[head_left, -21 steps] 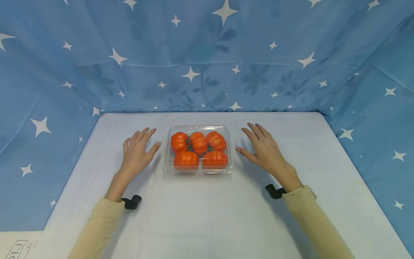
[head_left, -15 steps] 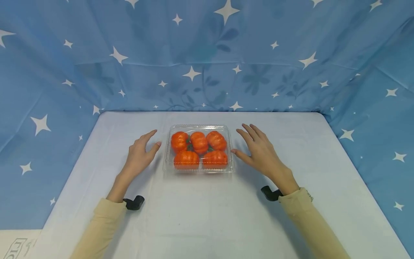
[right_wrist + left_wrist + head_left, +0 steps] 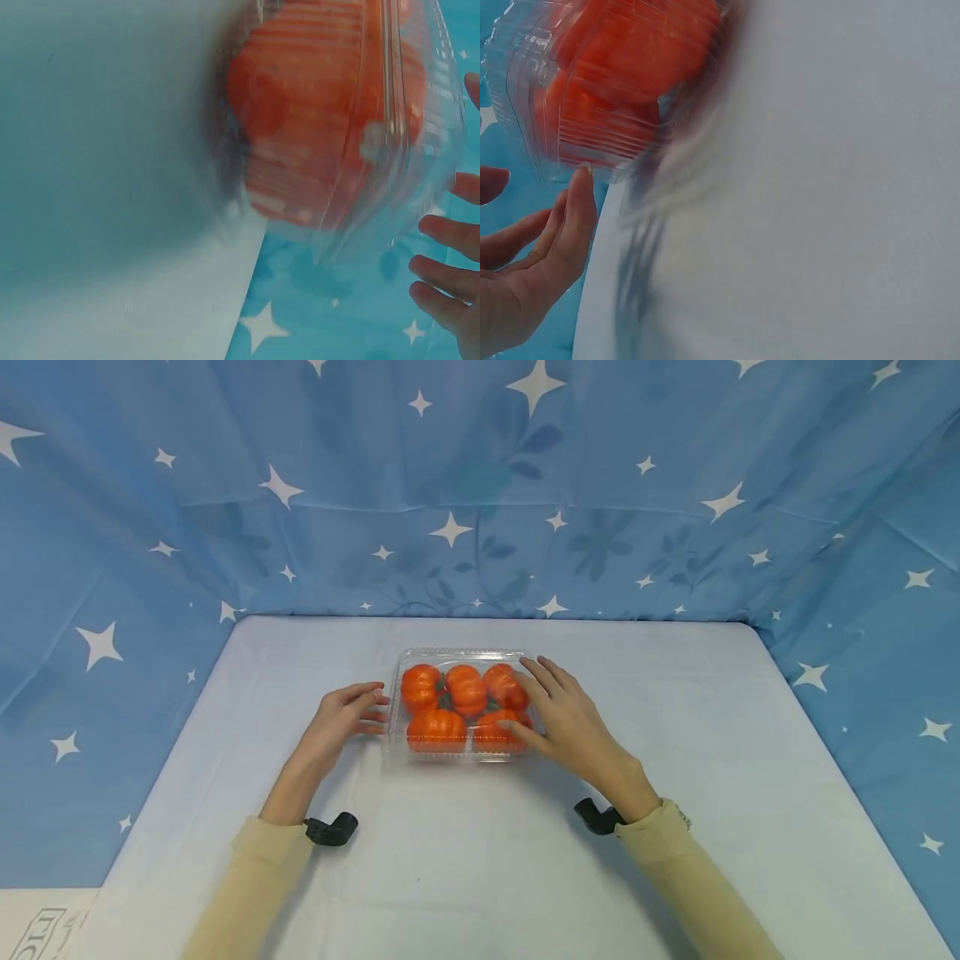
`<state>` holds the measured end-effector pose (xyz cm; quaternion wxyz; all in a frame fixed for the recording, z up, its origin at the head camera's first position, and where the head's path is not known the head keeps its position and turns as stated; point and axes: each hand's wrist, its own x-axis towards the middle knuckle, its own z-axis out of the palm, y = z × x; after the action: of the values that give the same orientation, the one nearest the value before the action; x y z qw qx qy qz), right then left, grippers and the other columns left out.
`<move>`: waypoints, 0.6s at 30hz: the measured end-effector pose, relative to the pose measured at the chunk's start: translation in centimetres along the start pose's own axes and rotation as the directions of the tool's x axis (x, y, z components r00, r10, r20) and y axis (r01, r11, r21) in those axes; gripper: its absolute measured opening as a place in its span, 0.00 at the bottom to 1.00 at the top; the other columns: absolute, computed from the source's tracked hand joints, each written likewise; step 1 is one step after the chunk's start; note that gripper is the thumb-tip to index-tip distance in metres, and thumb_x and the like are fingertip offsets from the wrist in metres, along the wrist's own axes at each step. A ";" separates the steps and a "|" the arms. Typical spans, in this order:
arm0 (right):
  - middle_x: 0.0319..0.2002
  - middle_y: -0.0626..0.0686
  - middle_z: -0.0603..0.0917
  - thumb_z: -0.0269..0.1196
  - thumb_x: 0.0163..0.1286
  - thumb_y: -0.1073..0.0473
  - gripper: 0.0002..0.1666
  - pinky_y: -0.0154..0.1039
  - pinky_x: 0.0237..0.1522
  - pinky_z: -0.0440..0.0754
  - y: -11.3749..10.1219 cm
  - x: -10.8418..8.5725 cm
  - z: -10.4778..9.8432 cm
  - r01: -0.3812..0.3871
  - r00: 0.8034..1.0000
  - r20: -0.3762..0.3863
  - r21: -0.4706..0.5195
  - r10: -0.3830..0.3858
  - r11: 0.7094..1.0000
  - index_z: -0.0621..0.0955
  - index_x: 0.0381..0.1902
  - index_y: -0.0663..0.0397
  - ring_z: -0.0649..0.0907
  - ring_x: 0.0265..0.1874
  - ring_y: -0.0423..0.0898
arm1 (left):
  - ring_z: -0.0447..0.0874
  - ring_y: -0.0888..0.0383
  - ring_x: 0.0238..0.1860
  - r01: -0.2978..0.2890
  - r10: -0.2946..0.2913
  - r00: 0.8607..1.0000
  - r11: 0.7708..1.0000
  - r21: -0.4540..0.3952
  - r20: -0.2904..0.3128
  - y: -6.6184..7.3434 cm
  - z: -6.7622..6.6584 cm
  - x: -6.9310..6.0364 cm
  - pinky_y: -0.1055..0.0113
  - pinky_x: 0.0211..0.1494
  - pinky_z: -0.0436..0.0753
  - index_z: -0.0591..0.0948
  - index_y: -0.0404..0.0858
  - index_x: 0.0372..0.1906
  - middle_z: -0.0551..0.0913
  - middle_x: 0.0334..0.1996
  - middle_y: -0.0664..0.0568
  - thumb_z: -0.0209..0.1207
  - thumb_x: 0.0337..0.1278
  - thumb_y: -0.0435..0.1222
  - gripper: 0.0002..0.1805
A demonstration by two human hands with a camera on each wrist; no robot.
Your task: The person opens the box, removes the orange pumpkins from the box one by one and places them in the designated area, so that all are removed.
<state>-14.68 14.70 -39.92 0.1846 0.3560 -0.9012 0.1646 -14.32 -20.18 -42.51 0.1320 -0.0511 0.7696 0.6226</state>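
Note:
A clear plastic clamshell box stands on the white table, its ribbed lid closed. Inside lie several small orange pumpkins with bits of green between them. At the box's left side is my left hand, its fingers pointing toward the wall. In the left wrist view one fingertip is at the box's lower edge; whether it touches, I cannot tell. My right hand is over the box's right end, fingers spread and thumb apart, covering part of the right-hand pumpkins. The right wrist view has those fingers beside the box, gripping nothing.
White cloth covers the table around the box. A blue curtain with white stars hangs behind it and along both sides. Each wrist carries a black camera mount. Printed pale material shows at the lower left corner.
Both hands have moved inward: the left to the box's left side, the right leftward over its right end. The left fingers have turned more toward the box, which stays in place.

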 end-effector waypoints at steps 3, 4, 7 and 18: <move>0.68 0.67 0.75 0.75 0.62 0.46 0.43 0.61 0.71 0.71 -0.7 0.5 0.4 0.024 1.000 -0.010 0.008 -0.024 1.000 0.75 0.67 0.63 0.74 0.68 0.69 | 0.83 0.55 0.50 0.017 -0.016 1.000 0.999 -0.047 0.023 0.1 0.1 0.2 0.67 0.52 0.87 0.66 0.31 0.75 0.75 0.65 0.33 0.48 0.81 0.44 0.29; 0.67 0.68 0.76 0.75 0.62 0.46 0.43 0.61 0.71 0.71 -0.9 0.6 0.6 0.035 0.999 -0.015 0.015 -0.034 0.999 0.75 0.67 0.63 0.74 0.67 0.69 | 0.83 0.56 0.49 0.024 -0.022 0.999 0.998 -0.063 0.025 0.1 0.1 0.2 0.67 0.52 0.87 0.67 0.31 0.75 0.75 0.64 0.34 0.48 0.81 0.43 0.29; 0.67 0.68 0.76 0.75 0.62 0.45 0.42 0.60 0.70 0.72 -1.6 1.0 1.1 0.058 0.998 -0.024 0.027 -0.057 0.998 0.76 0.66 0.63 0.75 0.67 0.68 | 0.83 0.59 0.45 0.035 -0.033 0.999 0.994 -0.103 0.024 0.1 0.1 0.4 0.68 0.50 0.87 0.68 0.32 0.74 0.75 0.63 0.35 0.47 0.81 0.41 0.27; 0.67 0.67 0.76 0.74 0.64 0.45 0.39 0.59 0.68 0.76 -4.3 2.7 3.2 0.141 0.990 -0.008 0.032 -0.141 0.990 0.76 0.64 0.62 0.76 0.66 0.66 | 0.80 0.57 0.43 0.043 -0.039 0.999 0.992 -0.118 0.035 0.0 0.4 0.7 0.70 0.45 0.87 0.69 0.31 0.74 0.73 0.62 0.37 0.47 0.80 0.38 0.25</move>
<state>-14.22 8.75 -40.81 0.1927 0.4211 -0.8705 0.1667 -14.92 -19.75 -42.80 0.1541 -0.0645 0.7278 0.6652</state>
